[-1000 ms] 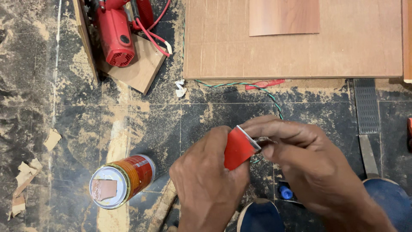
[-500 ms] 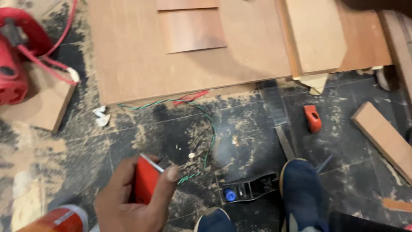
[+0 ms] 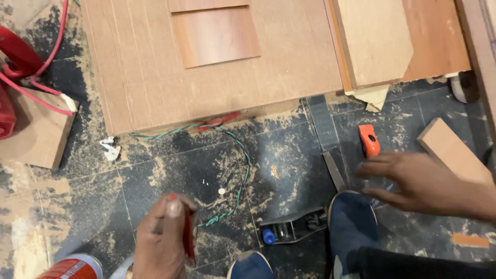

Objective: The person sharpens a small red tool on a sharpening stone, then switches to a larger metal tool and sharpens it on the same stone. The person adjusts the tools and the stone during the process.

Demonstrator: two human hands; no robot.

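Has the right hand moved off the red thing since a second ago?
Yes. The right hand has left the red tool held in the left hand and swung out to the right, now hovering near the orange tool on the floor.

red tool (image 3: 188, 235): mostly hidden inside the left hand (image 3: 163, 240), its kind unclear
right hand (image 3: 421, 181): motion-blurred, wrist cut by the right edge
spray can (image 3: 77, 267): cut by the bottom edge
red power tool (image 3: 10, 77): cut by the left edge
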